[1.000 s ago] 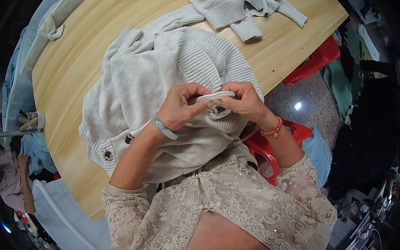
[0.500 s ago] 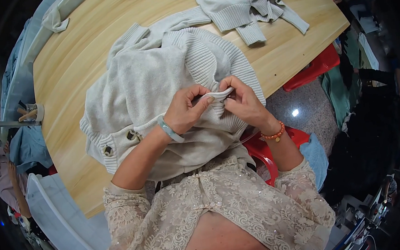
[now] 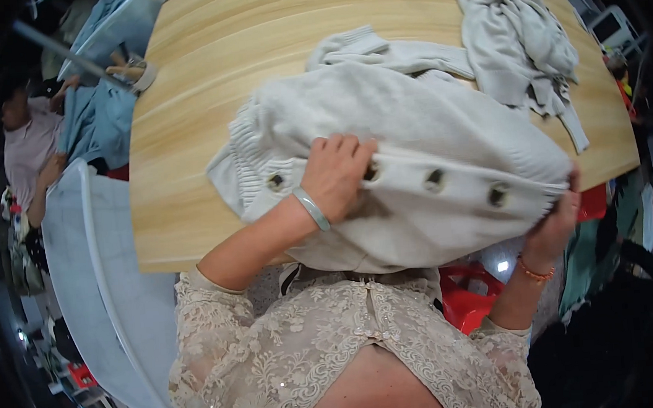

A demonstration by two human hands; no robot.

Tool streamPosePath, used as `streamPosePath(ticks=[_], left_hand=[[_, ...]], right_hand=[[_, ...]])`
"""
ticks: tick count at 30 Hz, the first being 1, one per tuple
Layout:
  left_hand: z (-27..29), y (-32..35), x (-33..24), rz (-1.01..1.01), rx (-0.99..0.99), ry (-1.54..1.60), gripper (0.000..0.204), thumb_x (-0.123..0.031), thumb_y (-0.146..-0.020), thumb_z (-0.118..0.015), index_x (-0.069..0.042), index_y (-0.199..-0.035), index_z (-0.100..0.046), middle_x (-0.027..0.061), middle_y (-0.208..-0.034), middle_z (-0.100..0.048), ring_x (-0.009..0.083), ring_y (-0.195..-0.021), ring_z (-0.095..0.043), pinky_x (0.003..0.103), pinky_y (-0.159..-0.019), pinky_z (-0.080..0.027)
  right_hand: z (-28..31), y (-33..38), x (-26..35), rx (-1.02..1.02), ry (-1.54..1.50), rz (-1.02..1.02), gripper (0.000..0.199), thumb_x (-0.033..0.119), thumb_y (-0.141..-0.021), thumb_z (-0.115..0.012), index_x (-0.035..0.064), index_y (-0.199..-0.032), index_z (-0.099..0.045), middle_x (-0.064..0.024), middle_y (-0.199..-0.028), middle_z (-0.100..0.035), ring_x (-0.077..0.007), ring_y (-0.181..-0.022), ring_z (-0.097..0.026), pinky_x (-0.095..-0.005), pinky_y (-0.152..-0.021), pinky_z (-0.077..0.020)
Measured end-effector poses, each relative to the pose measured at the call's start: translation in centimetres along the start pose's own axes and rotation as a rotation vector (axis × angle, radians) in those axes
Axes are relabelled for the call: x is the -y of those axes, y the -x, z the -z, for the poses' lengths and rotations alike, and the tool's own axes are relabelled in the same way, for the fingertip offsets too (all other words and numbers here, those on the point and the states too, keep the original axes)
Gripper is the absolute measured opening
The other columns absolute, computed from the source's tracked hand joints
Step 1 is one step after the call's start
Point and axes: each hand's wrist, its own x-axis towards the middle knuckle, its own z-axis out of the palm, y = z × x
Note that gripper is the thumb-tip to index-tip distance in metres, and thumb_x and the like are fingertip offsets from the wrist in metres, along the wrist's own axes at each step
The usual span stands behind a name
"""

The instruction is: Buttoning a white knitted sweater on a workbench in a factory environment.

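A cream knitted cardigan lies across the table's near edge, its button band running from left to right with several dark buttons along it. On the left part of that band is my left hand, its fingers bent over the knit beside a button that they partly cover. At the right end, my right hand grips the ribbed edge and holds the band stretched out; its fingers are somewhat blurred and partly behind the cloth. One sleeve of the cardigan lies bent on the wood at the far side.
Other cream knitwear lies heaped at the table's far right. A holder with tools is at its left edge. Red stools stand below on the right. At the far left, another person handles blue cloth.
My hands were together, pinching the cardigan's edge; now they are wide apart, the right one moved out to the right. The cardigan is spread and its button band stretched. The view has shifted left.
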Motion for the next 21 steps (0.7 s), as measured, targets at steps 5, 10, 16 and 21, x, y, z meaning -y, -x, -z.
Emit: streamPosePath(ticks=[5, 10, 16, 21], left_hand=[[5.3, -1.7, 0.6, 0.095, -0.333, 0.139, 0.038, -0.006, -0.071, -0.069, -0.006, -0.108, -0.059, 0.0134, -0.088, -0.063, 0.0330, -0.083, -0.062, 0.041, -0.073, -0.048], [8.7, -6.1, -8.9, -0.239, -0.586, 1.099, 0.050, -0.016, -0.059, -0.079, -0.002, -0.101, -0.055, 0.0193, -0.088, -0.064, 0.0368, -0.083, -0.066, 0.042, -0.071, -0.052], [6.2, -6.9, -15.7, -0.628, -0.590, 0.711, 0.065, -0.022, -0.071, -0.071, -0.005, -0.129, -0.047, 0.0222, -0.120, -0.049, 0.0385, -0.118, -0.046, 0.049, -0.098, -0.035], [3.9, -7.3, -11.4, -0.444, -0.190, 0.893, 0.131, -0.034, -0.053, -0.090, -0.011, -0.153, -0.010, 0.0330, -0.147, -0.023, 0.0521, -0.137, -0.021, 0.054, -0.112, -0.022]], right_hand=[[-2.9, -1.4, 2.1, 0.083, 0.041, 0.070, 0.044, 0.003, -0.094, -0.039, 0.0022, -0.138, -0.038, -0.0144, -0.133, -0.051, -0.0230, -0.116, -0.055, -0.0382, -0.104, -0.0411], [-7.2, 0.5, -0.2, 0.723, 0.861, 0.301, 0.067, 0.010, -0.079, -0.062, 0.0037, -0.141, -0.036, -0.0144, -0.137, -0.049, -0.0189, -0.105, -0.057, -0.0323, -0.095, -0.0455], [-4.0, -0.7, 1.2, 0.599, 0.862, 0.232, 0.060, 0.011, -0.081, -0.062, 0.0037, -0.137, -0.039, -0.0133, -0.133, -0.051, -0.0184, -0.101, -0.058, -0.0323, -0.091, -0.0472], [3.7, 0.6, 4.6, 0.463, 0.825, 0.153, 0.054, 0.013, -0.083, -0.062, 0.0038, -0.133, -0.043, -0.0123, -0.128, -0.053, -0.0179, -0.097, -0.059, -0.0324, -0.087, -0.0488]])
